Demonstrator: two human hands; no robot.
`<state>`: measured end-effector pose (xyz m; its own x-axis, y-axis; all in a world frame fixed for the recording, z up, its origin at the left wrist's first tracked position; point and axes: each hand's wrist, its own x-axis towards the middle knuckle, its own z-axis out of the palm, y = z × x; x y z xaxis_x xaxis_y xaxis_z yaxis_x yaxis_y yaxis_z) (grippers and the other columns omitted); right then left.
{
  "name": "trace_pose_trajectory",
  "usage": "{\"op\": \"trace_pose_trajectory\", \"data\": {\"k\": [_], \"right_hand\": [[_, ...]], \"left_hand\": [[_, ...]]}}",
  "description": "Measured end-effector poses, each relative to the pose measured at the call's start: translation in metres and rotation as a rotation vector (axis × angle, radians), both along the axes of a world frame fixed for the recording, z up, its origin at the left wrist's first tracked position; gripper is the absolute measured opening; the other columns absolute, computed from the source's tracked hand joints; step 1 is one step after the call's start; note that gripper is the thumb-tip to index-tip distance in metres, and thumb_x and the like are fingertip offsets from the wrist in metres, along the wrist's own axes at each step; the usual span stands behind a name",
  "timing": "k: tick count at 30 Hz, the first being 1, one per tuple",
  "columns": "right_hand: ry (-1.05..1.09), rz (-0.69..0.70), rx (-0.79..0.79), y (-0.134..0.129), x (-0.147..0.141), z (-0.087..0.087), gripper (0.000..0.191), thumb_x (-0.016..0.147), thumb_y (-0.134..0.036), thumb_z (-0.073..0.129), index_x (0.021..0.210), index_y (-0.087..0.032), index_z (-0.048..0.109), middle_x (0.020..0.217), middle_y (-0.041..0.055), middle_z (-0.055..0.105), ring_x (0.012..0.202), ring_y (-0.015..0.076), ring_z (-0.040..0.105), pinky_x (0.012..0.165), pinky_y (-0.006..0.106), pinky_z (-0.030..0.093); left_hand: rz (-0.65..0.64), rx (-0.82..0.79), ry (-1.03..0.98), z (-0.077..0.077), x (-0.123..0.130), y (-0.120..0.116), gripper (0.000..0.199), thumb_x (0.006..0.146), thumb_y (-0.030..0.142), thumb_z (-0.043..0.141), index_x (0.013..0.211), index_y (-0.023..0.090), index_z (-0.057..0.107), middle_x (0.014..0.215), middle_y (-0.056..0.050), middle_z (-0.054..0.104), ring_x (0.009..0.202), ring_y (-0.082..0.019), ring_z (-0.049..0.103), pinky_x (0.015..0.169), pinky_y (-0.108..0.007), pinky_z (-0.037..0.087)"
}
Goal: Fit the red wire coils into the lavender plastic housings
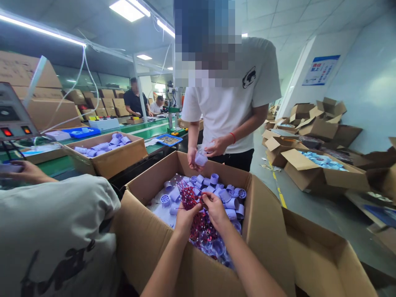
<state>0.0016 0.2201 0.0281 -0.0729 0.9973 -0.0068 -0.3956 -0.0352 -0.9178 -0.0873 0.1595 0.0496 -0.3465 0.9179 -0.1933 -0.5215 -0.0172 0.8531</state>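
A large cardboard box (269, 222) stands before me, filled with lavender plastic cups (231, 203). Over it, my left hand (185, 216) is closed on a bunch of small red beaded pieces (189, 197) with thin wires sticking out. My right hand (215, 208) is beside it, thumb and finger pinched at the right edge of the bunch. More red pieces (202, 229) lie below my hands on the cups. Across the box a person in a white shirt (216, 119) holds a lavender cup (201, 158) in both hands.
Close on my left is a person in a grey shirt (55, 231). Beyond stands another box of lavender parts (123, 159) by a green conveyor (148, 132). An opened box (328, 251) sits at lower right, with stacked boxes (321, 123) behind.
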Motion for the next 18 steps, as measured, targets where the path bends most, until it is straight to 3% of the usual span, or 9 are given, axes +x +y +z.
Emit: {"op": "trace_pose_trajectory", "data": {"k": [6, 10, 14, 18], "right_hand": [[-0.234, -0.09, 0.266, -0.012, -0.001, 0.008, 0.024, 0.064, -0.044, 0.069, 0.071, -0.021, 0.066, 0.067, 0.0013, 0.069, 0.067, 0.0193, 0.062, 0.065, 0.032, 0.049], [-0.405, -0.141, 0.423, -0.019, -0.003, 0.011, 0.013, 0.07, -0.035, 0.062, 0.074, -0.023, 0.065, 0.074, 0.0023, 0.071, 0.075, 0.0216, 0.064, 0.074, 0.035, 0.048], [-0.323, -0.138, 0.334, -0.018, -0.005, 0.011, 0.02, 0.069, -0.04, 0.061, 0.077, -0.022, 0.065, 0.072, 0.0021, 0.069, 0.072, 0.0213, 0.063, 0.071, 0.034, 0.049], [-0.143, -0.069, 0.108, -0.016, -0.004, 0.014, 0.028, 0.06, -0.046, 0.067, 0.072, -0.021, 0.063, 0.067, 0.0009, 0.067, 0.063, 0.018, 0.06, 0.058, 0.029, 0.047]], "left_hand": [[0.072, 0.022, 0.07, 0.001, 0.0, -0.002, 0.045, 0.045, 0.03, 0.086, 0.078, 0.016, 0.059, 0.056, 0.002, 0.064, 0.046, -0.013, 0.057, 0.047, -0.023, 0.046], [0.112, 0.076, 0.037, -0.004, -0.001, 0.0, 0.048, 0.046, 0.033, 0.087, 0.083, 0.016, 0.061, 0.064, 0.001, 0.068, 0.052, -0.013, 0.06, 0.053, -0.023, 0.047], [0.104, 0.075, 0.033, -0.007, -0.001, 0.001, 0.048, 0.046, 0.032, 0.087, 0.084, 0.015, 0.062, 0.067, -0.002, 0.07, 0.056, -0.016, 0.063, 0.057, -0.025, 0.05], [0.063, 0.063, 0.013, -0.003, 0.0, 0.0, 0.048, 0.046, 0.029, 0.087, 0.085, 0.015, 0.062, 0.07, -0.003, 0.071, 0.053, -0.016, 0.064, 0.052, -0.025, 0.05]]}}
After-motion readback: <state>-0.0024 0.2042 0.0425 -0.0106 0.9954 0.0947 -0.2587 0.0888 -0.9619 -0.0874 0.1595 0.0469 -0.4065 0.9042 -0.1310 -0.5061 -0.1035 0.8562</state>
